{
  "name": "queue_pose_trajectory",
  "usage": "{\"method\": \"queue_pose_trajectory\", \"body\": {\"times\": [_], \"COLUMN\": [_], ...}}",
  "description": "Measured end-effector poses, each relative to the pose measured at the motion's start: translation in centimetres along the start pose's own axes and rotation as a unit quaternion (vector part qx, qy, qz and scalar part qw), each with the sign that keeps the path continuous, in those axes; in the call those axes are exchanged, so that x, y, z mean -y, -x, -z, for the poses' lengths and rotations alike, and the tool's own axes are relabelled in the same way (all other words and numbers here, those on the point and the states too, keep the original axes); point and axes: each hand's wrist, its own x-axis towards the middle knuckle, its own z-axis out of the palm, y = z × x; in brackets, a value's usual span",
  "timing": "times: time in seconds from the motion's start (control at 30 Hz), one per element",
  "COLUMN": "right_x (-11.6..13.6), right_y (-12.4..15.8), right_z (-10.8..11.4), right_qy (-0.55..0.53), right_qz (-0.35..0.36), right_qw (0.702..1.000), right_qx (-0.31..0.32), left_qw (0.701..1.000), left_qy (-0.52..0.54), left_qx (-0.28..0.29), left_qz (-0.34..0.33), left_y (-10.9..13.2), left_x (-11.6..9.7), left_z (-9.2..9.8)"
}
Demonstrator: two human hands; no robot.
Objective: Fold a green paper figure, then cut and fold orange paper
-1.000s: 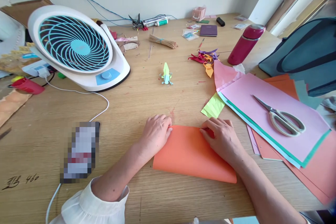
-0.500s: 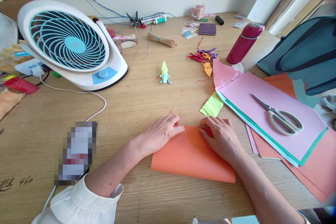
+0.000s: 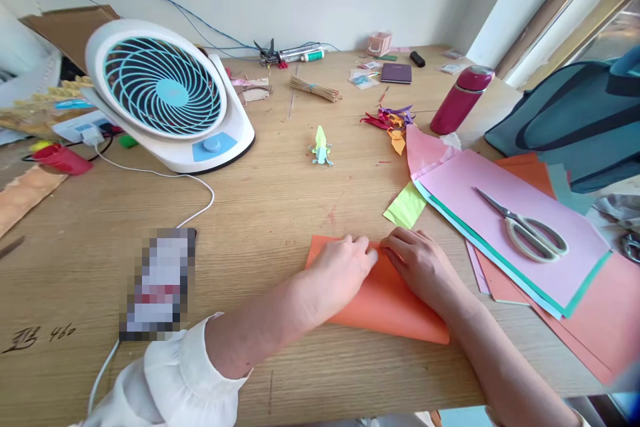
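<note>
1. Orange paper (image 3: 390, 310), a smooth sheet that looks doubled over, its six o'clock edge rounded, lies on the pale brown wooden desk (image 3: 265, 213) beneath both hands; it is the dial's centre here, with twelve o'clock toward the wall.
2. The person's bare left hand (image 3: 345, 273) reaches across the sheet from eight o'clock, its fingers curled narrowly together near the far edge; whether they pinch or merely press the paper cannot be told. A gathered white fabric sleeve (image 3: 175, 377) covers part of that arm.
3. The bare right hand (image 3: 423, 263) comes from four o'clock, fingers bent and narrow, touching the far edge just beside the left fingertips; its grip cannot be told either.
4. Near the right hand, at one o'clock, lies a creased lime-yellow paper piece (image 3: 406, 205).
5. Between two and three o'clock, grey-handled metal scissors (image 3: 537, 237) rest on a fanned stack of pink, green and pale-blue sheets (image 3: 475, 213).
6. Toward eleven o'clock stands a small lime-green and pale-blue figure (image 3: 321, 147).
7. A pixelated dark-edged slab (image 3: 157, 287) lies at nine o'clock; a round-faced white and turquoise fan (image 3: 173, 93) stands at ten.
8. A cylindrical magenta flask (image 3: 457, 103) stands at one o'clock, well apart from the hands.
</note>
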Motion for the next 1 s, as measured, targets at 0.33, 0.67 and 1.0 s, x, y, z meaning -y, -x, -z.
{"method": "queue_pose_trajectory", "body": {"times": [0.33,0.67,1.0], "right_x": [0.5,1.6,5.6], "right_y": [1.2,3.2,3.4], "right_z": [1.4,1.3,1.4], "right_qy": [0.013,0.017,0.049], "right_qz": [-0.004,-0.005,-0.017], "right_qw": [0.998,0.998,0.997], "right_qx": [0.06,0.056,0.059], "left_qw": [0.999,0.998,0.994], "left_qy": [0.021,0.065,0.104], "left_qx": [0.026,0.019,0.041], "left_qz": [-0.015,-0.017,0.006], "left_y": [-0.5,-1.2,-1.1], "left_x": [-1.3,-0.9,-0.6], "left_z": [0.4,-0.2,0.4]}}
